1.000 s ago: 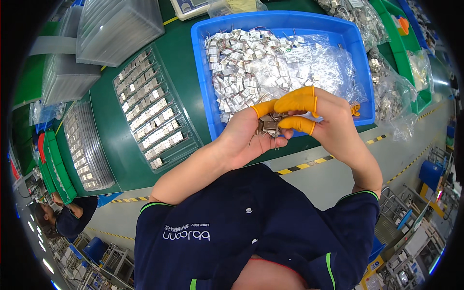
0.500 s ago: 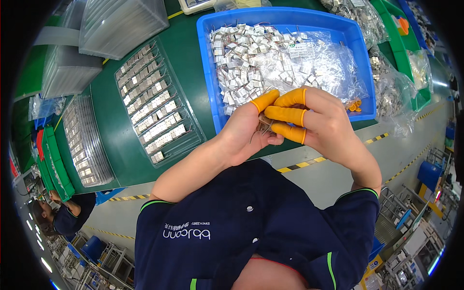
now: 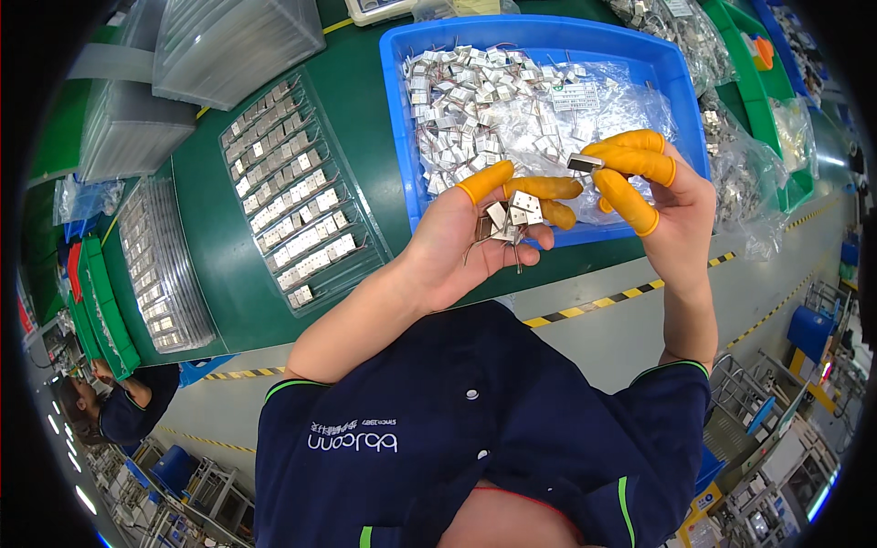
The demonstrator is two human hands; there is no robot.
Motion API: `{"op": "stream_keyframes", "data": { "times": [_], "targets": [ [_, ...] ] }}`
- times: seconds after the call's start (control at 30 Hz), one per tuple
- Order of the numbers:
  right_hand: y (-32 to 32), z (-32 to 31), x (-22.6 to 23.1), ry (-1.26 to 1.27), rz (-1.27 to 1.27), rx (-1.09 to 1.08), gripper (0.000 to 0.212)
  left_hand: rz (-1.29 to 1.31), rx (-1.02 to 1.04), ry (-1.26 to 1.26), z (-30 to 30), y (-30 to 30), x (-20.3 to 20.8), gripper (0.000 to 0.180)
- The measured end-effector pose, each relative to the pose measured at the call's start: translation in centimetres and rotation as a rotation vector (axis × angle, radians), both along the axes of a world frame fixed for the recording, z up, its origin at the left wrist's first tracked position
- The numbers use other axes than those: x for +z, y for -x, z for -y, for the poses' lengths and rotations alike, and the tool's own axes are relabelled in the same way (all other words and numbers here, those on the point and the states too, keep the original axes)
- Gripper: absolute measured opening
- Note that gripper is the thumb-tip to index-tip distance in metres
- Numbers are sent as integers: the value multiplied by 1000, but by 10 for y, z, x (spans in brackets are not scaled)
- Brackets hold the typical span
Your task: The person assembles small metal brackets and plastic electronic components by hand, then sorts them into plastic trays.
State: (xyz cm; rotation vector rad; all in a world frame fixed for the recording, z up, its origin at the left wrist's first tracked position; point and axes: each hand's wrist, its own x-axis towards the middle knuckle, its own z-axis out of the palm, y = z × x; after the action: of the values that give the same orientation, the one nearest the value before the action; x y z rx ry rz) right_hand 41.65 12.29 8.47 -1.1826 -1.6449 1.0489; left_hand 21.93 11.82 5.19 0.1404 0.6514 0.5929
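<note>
My left hand point(image 3: 457, 233) is palm up, cupping several small silvery box-shaped metal parts with thin wire leads point(image 3: 521, 210). Orange finger cots cover its thumb and some of its fingers. To its right, my right hand point(image 3: 662, 187) pinches one small metal part point(image 3: 585, 163) between cot-covered fingertips, its dark side showing. Both hands are above the near edge of a blue bin point(image 3: 393, 119), where many similar metal parts point(image 3: 466, 110) lie loose beside clear plastic bags point(image 3: 630, 100).
Left of the bin, a clear tray point(image 3: 320, 119) holds rows of metal parts on the green table point(image 3: 196, 192). Farther left are stacked filled trays point(image 3: 160, 265) and tall stacks of clear trays point(image 3: 228, 50). Bagged parts point(image 3: 740, 183) lie right of the bin. A co-worker point(image 3: 128, 402) is at lower left.
My hands were together, fingers over the parts. My right hand has moved right, away from the left, with one metal part between its fingertips; the left palm now shows several parts.
</note>
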Motion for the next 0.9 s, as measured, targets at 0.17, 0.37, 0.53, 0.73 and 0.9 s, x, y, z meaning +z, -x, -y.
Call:
{"op": "stream_keyframes", "data": {
  "times": [0.17,0.37,0.53,0.73,0.9],
  "targets": [
    [-1,-3,0,-174,101,17,15,36,-23,-9,-3,-3,2,42],
    [3,-1,1,-273,302,165,24,125,-14,42,-4,-9,4,42],
    [6,-3,-7,-268,373,251,31,-114,42,6,-3,-13,7,41],
    [5,-2,-11,-121,311,286,29,-21,-75,-1,-5,-11,-2,43],
    [1,-7,-5,80,240,199,26,-85,-41,0,-7,-14,6,43]
  ]
}}
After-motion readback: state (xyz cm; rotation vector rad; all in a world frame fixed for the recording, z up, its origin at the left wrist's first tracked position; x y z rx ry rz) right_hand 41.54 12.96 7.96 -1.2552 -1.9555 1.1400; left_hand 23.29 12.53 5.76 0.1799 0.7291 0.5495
